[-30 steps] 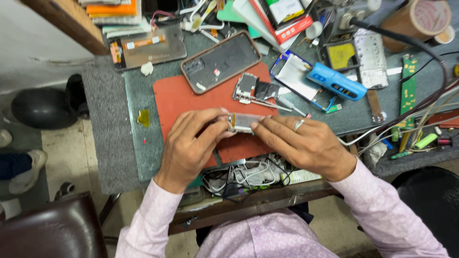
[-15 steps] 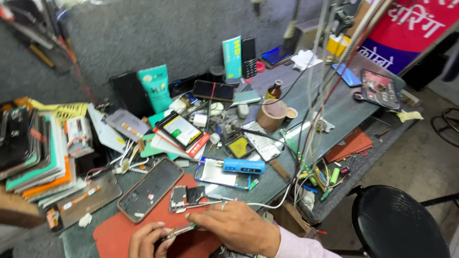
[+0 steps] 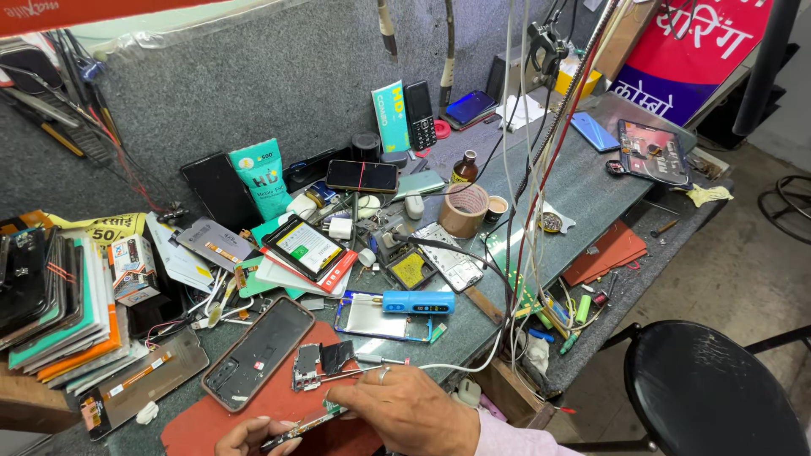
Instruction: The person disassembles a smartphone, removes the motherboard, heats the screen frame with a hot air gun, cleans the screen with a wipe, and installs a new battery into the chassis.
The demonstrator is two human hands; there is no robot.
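Observation:
My right hand, with a ring on one finger, is at the bottom middle over a red work mat. It pinches a thin metal tool whose tip reaches a small circuit board on the mat. My left hand shows only partly at the bottom edge and holds a narrow strip-shaped phone part together with the right hand. An opened phone frame lies on the mat to the left of the board.
The grey bench is crowded: a blue electric tool on a phone screen, a tape roll, stacked phones at left, hanging cables, boxes, a brown bottle. A black stool stands at right.
The view has swung up from looking straight down at both hands to looking across the bench and wall. Both hands now sit at the bottom edge, still on the small part.

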